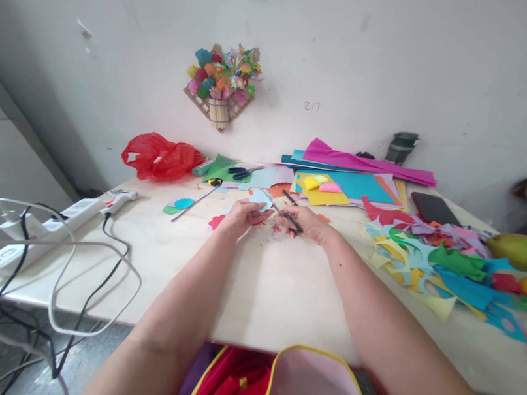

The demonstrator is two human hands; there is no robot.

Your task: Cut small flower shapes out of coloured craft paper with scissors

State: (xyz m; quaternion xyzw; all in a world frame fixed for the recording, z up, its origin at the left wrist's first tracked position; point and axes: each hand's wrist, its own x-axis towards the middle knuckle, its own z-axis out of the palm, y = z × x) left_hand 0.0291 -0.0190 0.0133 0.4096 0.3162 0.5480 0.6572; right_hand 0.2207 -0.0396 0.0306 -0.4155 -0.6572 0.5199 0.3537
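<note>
Between the fingers of my left hand is a small light-blue piece of paper. My right hand grips a pair of scissors with dark handles, its blades pointing left toward the paper's edge. Whether the blades touch the paper is too small to tell. Beside my left hand lies a red paper shape. Tiny paper scraps are scattered on the table between my hands. Farther left rest a blue paper circle and a green one.
Coloured paper sheets and a second pair of scissors lie at the back. A heap of paper offcuts, a phone and a mango-like fruit are on the right. A power strip with loose cables occupies the left edge.
</note>
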